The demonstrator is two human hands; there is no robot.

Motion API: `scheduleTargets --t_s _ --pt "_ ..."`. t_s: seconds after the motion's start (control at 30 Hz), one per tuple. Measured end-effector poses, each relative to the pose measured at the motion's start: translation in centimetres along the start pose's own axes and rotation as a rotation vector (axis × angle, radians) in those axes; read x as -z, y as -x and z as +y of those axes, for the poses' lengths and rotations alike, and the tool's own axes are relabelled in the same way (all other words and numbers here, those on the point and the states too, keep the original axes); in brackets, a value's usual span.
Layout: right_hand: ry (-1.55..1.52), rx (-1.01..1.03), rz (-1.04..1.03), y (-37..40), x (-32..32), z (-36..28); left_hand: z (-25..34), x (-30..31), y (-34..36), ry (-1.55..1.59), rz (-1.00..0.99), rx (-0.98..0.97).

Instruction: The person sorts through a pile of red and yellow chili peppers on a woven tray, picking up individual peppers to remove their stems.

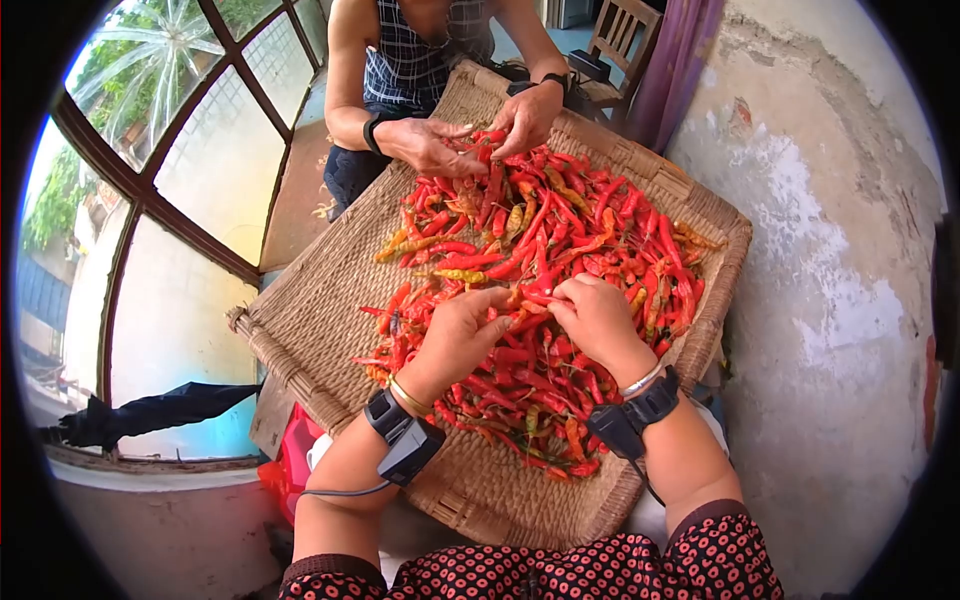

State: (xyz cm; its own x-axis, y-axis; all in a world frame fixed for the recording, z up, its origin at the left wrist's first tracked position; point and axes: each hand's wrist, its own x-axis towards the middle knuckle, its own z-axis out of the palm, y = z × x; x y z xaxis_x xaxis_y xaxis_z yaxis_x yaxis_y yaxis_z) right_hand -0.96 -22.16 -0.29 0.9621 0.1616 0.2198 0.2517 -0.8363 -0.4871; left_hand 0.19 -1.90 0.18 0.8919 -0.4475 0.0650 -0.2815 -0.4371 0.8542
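Red chili peppers (510, 385), with some orange and yellowish ones among them, lie heaped on a woven tray (315, 300). Over the middle of the heap, my left hand (460, 330) has its fingers curled, thumb and forefinger reaching in among the peppers. What it holds is not clear. Just to its right, my right hand (598, 318) is closed, pinching a red chili pepper (540, 296) between thumb and forefinger. The fingertips of both hands are close together.
Across the tray, another person's hands (475, 142) work at the far side of the heap. A rough wall (800, 250) stands on the right, a framed window (190, 210) on the left. A black umbrella (170, 412) lies by the window; a wooden chair (622, 45) stands behind.
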Motion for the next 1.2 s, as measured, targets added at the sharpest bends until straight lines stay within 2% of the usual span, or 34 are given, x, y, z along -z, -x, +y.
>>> scheduleTargets --t_s 0.07,0.13,0.2,0.27,0.33,0.37,0.4,0.43,0.47,0.5,0.53,0.57,0.6,0.67,0.73,0.8,0.87,0.93,0.97,1.03,1.07,1.13,1.17,1.2 --pt "-0.168 -0.005 0.128 0.1 1.1 -0.6 0.3 0.2 0.1 -0.050 0.143 -0.113" --pt "-0.184 0.053 0.176 0.1 1.7 -0.8 0.1 0.0 0.1 -0.022 0.147 -0.136" --pt "-0.469 0.024 0.161 0.3 2.0 -1.2 0.2 -0.2 0.1 -0.033 0.129 -0.224" --pt "-0.524 0.023 0.100 0.6 2.6 -1.5 0.3 -0.4 0.2 -0.013 0.112 -0.196" --pt "-0.980 -0.123 -0.104 0.8 3.0 -1.8 0.0 -0.3 0.0 0.004 0.082 -0.349" --pt "-0.981 -0.126 -0.106 0.8 2.9 -1.7 -0.4 -0.1 -0.2 -0.131 0.049 -0.428" --pt "-1.096 -0.151 -0.098 0.7 2.8 -1.4 -0.1 0.4 -0.1 -0.130 0.049 -0.425" --pt "-1.211 -0.176 -0.090 0.5 2.7 -1.1 0.6 1.0 0.0 -0.087 -0.016 -0.225" --pt "-1.211 -0.178 -0.093 0.3 2.5 -0.9 0.9 1.4 0.1 -0.043 -0.080 -0.025" --pt "-1.197 -0.237 -0.048 0.1 2.2 -0.7 0.5 1.6 0.1 0.081 0.064 0.002" --pt "-1.181 -0.294 -0.001 -0.1 1.9 -0.4 0.0 2.7 -0.3 0.185 0.108 0.145" --pt "-0.884 -0.203 -0.007 -0.4 1.1 0.4 -0.5 3.7 -0.8 0.289 0.153 0.287" --pt "-0.884 -0.204 -0.008 -0.3 0.8 0.4 -0.7 4.0 -1.0 0.290 0.152 0.287" --pt "-0.206 0.239 -0.038 -0.5 0.2 -0.2 -0.9 4.4 -1.2 0.106 0.628 0.027" --pt "-0.225 0.272 -0.087 0.0 -1.0 -0.7 -1.0 4.2 -1.0 0.114 0.587 0.039" --pt "0.002 0.378 -0.124 0.4 -2.1 -0.6 -1.4 2.8 -0.7 -0.130 0.235 0.013" --pt "0.002 0.383 -0.097 0.1 -2.6 -0.1 -2.0 1.2 -0.7 -0.271 0.204 -0.202" --pt "-0.200 0.287 -0.080 -0.2 -2.3 0.1 -1.2 0.9 -0.5 -0.352 0.155 -0.240" --pt "-0.200 0.285 -0.080 -0.2 -1.9 -0.1 -0.5 0.8 -0.4 -0.351 0.153 -0.240" --pt "-0.706 -0.009 -0.167 -0.2 -0.4 -1.0 0.5 0.8 -0.3 -0.127 0.109 -0.253" --pt "-0.706 -0.009 -0.169 -0.2 0.0 -1.2 0.2 0.7 -0.2 -0.126 0.110 -0.252" --pt "-1.156 -0.164 -0.316 -0.1 0.7 -1.3 -0.1 0.7 -0.1 0.228 -0.128 -0.083" --pt "-1.157 -0.165 -0.317 0.0 1.0 -1.6 0.0 0.9 0.2 0.261 -0.195 0.036" --pt "-1.245 -0.207 -0.322 0.0 1.4 -1.9 0.3 1.2 0.2 0.262 -0.194 0.039"
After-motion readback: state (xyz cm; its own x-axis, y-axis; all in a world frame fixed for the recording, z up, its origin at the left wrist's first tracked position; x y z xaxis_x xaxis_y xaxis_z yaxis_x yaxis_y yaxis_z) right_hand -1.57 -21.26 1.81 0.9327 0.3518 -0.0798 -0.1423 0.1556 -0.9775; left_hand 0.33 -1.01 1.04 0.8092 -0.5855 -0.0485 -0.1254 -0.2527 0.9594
